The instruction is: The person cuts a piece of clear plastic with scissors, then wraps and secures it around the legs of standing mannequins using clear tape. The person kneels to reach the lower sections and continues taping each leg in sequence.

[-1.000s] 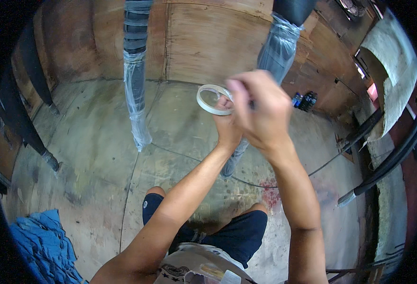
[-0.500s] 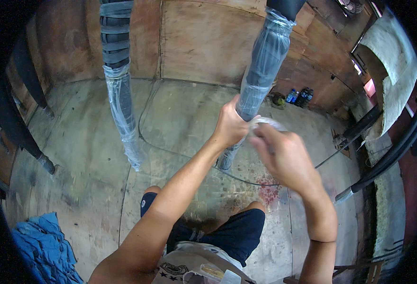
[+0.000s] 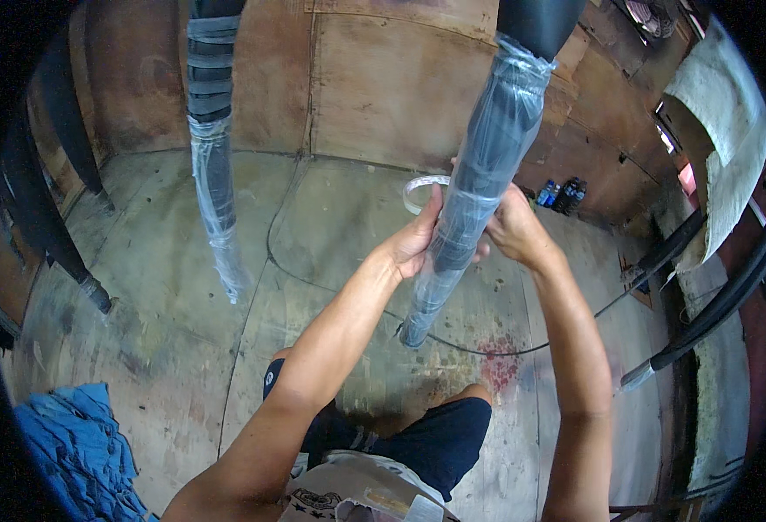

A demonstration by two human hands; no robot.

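A thick dark tube (image 3: 487,148) wrapped in clear plastic hangs at a slant in front of me, its lower end near the floor. From its left side my left hand (image 3: 416,242) grips it, fingers passing behind and fingertips showing on the right. A white tape roll (image 3: 418,184) stands out left of the tube, close against my left thumb. My right hand (image 3: 522,230) is at the tube's right side, with its fingers hidden behind it. Which hand bears the roll's weight I cannot tell.
Another plastic-wrapped tube (image 3: 213,165) hangs to the left. Dark tubes (image 3: 35,209) stand at far left, more (image 3: 705,304) at right. A thin cable (image 3: 339,287) crosses the floor. Blue cloth (image 3: 79,444) lies lower left; bottles (image 3: 566,195) stand by the back wall (image 3: 392,87).
My right hand has moved from in front of the tube to its right side, fingers behind. The tape roll has passed from right of the tube to its left, by my left thumb.
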